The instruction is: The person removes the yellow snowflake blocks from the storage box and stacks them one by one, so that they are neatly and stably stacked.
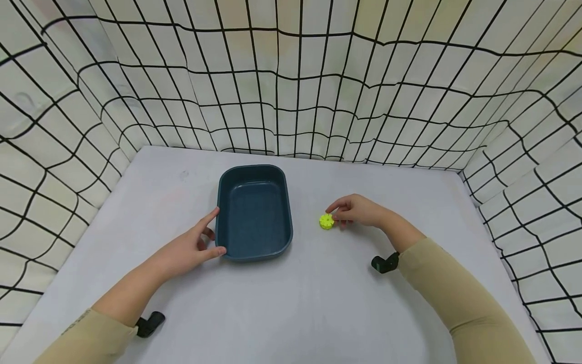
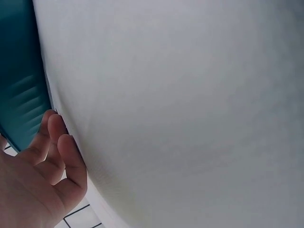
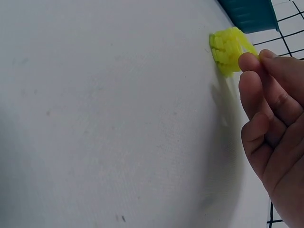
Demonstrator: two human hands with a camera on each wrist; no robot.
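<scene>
A dark teal rectangular tray (image 1: 254, 255) stands on the white table. My left hand (image 1: 188, 253) rests against its left side, index finger and thumb spread along the rim. In the left wrist view, the other fingers (image 2: 71, 156) lie loosely bent low beside the tray wall (image 2: 21, 80). To the right of the tray, my right hand (image 1: 361, 210) pinches a small bright yellow notched disc (image 1: 326, 221) between thumb and fingertip. The right wrist view shows several yellow layers (image 3: 225, 50) stacked on the table, the pinched piece tilted up at the edge nearest my fingers.
White panels with a black grid net (image 1: 295, 76) rise at the back and both sides of the table (image 1: 309, 308). A small black device (image 1: 385, 263) sits at the right wrist and another black device (image 1: 151, 323) at the left.
</scene>
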